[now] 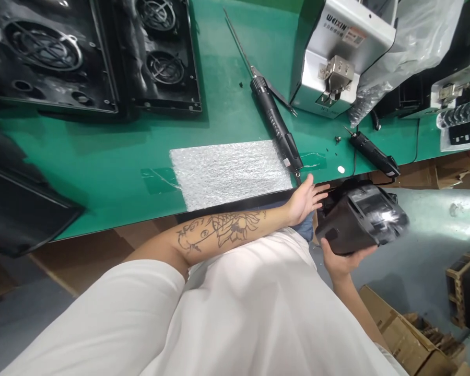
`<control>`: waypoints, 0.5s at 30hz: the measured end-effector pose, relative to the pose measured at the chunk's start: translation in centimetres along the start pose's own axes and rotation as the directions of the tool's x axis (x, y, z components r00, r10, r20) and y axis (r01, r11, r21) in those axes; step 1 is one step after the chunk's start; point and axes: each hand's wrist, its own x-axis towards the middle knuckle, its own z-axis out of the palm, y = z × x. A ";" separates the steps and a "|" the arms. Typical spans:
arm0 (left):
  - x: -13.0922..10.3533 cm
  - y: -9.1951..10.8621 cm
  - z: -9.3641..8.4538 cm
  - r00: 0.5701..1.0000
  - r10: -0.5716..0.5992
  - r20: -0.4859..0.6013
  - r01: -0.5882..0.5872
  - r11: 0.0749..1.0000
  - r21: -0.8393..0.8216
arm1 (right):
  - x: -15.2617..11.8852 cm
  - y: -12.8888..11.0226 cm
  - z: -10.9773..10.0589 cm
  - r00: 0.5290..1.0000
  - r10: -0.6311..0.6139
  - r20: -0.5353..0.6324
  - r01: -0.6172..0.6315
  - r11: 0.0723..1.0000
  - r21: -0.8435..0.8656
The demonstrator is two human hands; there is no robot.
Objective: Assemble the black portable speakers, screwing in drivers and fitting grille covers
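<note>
My right hand (342, 261) grips a black plastic housing (360, 222) from below, off the bench's front edge at the right. The housing has a glossy, boxy end and is slightly blurred. My left hand (306, 201) reaches across my body toward it, fingers spread, with nothing in the palm. Whether its fingertips touch the housing I cannot tell. Just above my left hand, a black electric screwdriver (276, 122) with a long bit lies partly over a sheet of bubble wrap (231, 172).
Black fan panels (166, 62) stand at the back left of the green bench (113, 177). A silver WEIXIN machine (337, 52) occupies the back right, beside clear plastic wrapping (411, 47). Another electric screwdriver (374, 154) lies near small screws. Cardboard boxes (403, 334) sit on the floor.
</note>
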 end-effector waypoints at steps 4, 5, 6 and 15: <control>0.1 0.1 0.1 0.998 0.049 0.030 -0.047 0.997 -0.068 | 0.0 -0.1 -0.1 0.988 -0.013 0.154 0.011 1.000 0.018; 0.1 0.1 0.1 0.998 0.055 0.037 -0.052 0.996 -0.078 | -0.1 -0.1 -0.1 0.984 -0.002 0.176 -0.002 1.000 0.020; 0.1 0.1 0.1 0.998 0.046 0.036 -0.043 0.997 -0.071 | -0.2 0.0 -0.1 0.987 0.010 0.159 -0.014 1.000 0.022; 0.1 0.3 0.7 0.996 0.070 0.052 -0.064 0.993 -0.103 | -1.1 0.5 0.1 0.971 0.128 0.201 -0.161 0.975 0.155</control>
